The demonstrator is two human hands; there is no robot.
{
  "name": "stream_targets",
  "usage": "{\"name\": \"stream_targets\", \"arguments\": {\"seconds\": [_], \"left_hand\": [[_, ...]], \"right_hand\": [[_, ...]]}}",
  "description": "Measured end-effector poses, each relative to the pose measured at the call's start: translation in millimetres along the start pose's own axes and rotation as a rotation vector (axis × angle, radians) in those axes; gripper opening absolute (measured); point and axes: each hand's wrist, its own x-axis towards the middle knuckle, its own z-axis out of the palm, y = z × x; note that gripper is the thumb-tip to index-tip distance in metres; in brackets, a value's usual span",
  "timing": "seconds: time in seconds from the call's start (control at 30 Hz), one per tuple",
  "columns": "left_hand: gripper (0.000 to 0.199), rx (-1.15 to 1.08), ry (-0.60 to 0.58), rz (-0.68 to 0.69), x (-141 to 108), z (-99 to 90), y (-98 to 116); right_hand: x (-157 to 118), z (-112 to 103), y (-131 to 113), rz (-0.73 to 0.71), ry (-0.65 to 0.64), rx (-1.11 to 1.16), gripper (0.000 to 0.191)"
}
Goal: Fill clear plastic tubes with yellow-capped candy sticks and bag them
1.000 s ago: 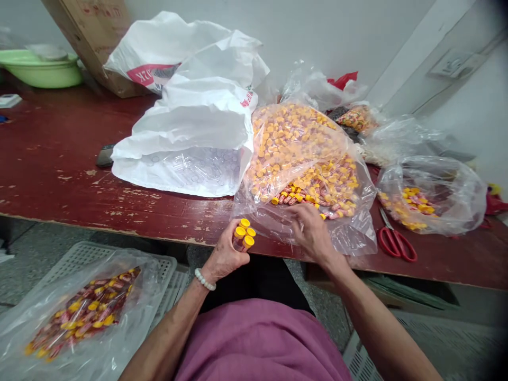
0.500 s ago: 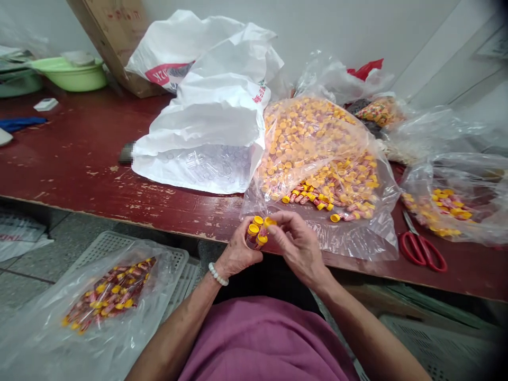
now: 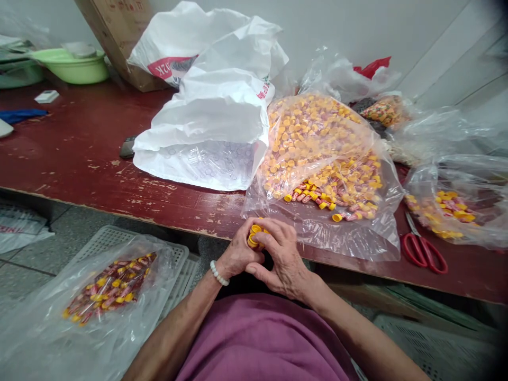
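Yellow-capped cylindrical plastic tubes sit clasped over the table edge, fingers of left hand and right hand curled closed around them; large clear plastic bag holds a big heap, clear bag on white plastic crate far fewer.

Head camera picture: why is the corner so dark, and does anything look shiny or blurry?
In the head view, the top-right corner fades to dark, probably from the lens; the clear plastic bag shows pale glare, while the red-handled scissors look fairly sharp.

Worn glossy red paint on the wooden table, crinkly clear plastic bag
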Motion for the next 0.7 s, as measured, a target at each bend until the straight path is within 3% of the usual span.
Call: {"name": "stream_targets", "arguments": {"seconds": [0.1,0.2,0.27,0.33,0.43,0.57,0.7], "left_hand": [[0.054,-0.131,0.031,-0.071,-4,-2.2,1],[0.046,-0.316,0.032,-0.155,-9,-7.5,1],[0.035,-0.407,0.011,-0.201,-13,-11.5,1],[0.024,-0.477,0.006,-0.233,-19,-14.2,0],[0.016,-0.590,0.046,-0.306,-31,-15.6,-2],[0.016,-0.731,0.075,-0.426,-49,-21.9,-10],[0.016,-0.784,0.181,-0.394,-68,-39.5,-27]], "right_hand": [[-1,5,4,0.025,-0.074,0.047,0.043],[2,6,10,0.042,-0.014,0.090,0.072],[7,12,11,-0.012,-0.032,0.032,0.092],[10,25,9,-0.129,-0.101,-0.024,0.099],[12,48,1,-0.306,-0.122,-0.003,0.090],[15,72,-8,-0.407,-0.091,0.008,0.070],[25,98,-16,-0.479,-0.234,0.039,0.068]]}}
